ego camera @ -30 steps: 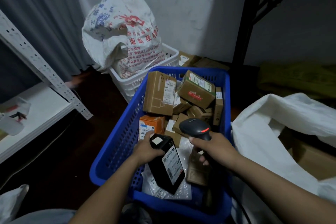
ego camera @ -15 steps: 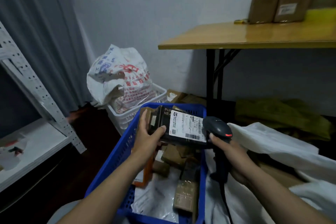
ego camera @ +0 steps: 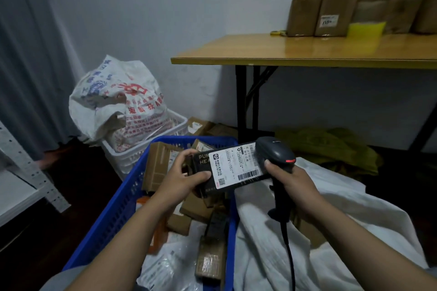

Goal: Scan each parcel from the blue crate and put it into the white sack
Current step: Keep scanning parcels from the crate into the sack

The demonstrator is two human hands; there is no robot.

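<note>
Black rectangular parcel (ego camera: 227, 168) lettered "PUR / HE" gripped in left hand (ego camera: 182, 177) above blue plastic crate's (ego camera: 118, 210) right rim — right hand (ego camera: 293, 179) clasping black handheld scanner (ego camera: 275, 156).

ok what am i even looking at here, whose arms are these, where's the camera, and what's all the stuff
There is no machine here. A person wears a camera on the head, so you see their own two bare arms reaching forward and down. The single picture is taken from that spot.

The left hand holds a black parcel with a white shipping label facing up. The right hand grips a dark handheld scanner with a cable hanging below it; its head sits right at the label's far end.

Below the hands is a blue crate full of more parcels, mostly brown boxes. To its right lies a white sack, where scanned parcels go. Behind stand a white basket holding a printed bag, and a wooden table carrying open cardboard boxes.
</note>
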